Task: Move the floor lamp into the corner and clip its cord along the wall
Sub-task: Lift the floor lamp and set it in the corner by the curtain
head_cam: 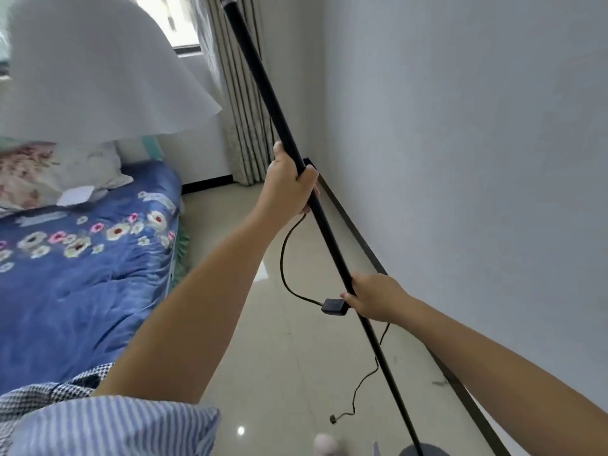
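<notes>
One head-worn camera looks forward and down, close over both arms.

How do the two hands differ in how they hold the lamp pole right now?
The left hand grips high on the lamp pole; the right hand grips lower, nearer the base. The left hand wraps the pole from the bed side, thumb pointing up along it; the right hand comes in from the wall side. The inline switch box on the cord hangs beside the right hand, not the left. Both are bare and closed around the tilted pole.
</notes>
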`<state>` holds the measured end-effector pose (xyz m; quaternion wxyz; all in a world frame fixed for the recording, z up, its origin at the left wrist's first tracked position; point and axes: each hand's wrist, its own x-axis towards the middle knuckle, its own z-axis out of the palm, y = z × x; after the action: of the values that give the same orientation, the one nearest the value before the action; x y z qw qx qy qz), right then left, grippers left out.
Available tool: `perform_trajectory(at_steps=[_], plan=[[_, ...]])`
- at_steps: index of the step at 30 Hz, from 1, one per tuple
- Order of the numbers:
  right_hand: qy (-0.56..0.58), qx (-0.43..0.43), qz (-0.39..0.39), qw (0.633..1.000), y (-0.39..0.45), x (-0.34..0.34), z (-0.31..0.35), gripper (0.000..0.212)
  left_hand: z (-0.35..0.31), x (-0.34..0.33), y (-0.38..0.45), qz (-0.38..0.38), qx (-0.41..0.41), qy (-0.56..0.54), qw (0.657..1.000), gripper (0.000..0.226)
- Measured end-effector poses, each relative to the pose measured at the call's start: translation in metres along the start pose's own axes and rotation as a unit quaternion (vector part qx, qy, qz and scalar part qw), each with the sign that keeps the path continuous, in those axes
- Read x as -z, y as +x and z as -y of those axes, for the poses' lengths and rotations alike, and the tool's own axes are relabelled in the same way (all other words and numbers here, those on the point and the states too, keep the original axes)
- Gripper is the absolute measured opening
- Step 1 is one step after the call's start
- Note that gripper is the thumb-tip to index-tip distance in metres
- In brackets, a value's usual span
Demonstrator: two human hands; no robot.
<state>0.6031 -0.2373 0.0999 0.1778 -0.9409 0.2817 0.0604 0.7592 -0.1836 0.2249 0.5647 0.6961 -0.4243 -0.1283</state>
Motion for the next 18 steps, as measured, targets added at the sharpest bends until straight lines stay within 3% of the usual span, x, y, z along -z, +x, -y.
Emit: perform_trajectory(at_steps=[9, 18], plan=[[-0.006, 0.071, -0.016, 0.997, 0.236, 0.06, 0.05, 0.028, 0.069, 0.087, 0.189, -0.063, -0.035, 0.028, 0.997, 0.024], [-0.018, 0.059, -0.027, 0.998, 0.492, 0.115, 0.097, 0.024, 0.168, 0.168, 0.412, -0.073, -0.048, 0.027, 0.996, 0.022]])
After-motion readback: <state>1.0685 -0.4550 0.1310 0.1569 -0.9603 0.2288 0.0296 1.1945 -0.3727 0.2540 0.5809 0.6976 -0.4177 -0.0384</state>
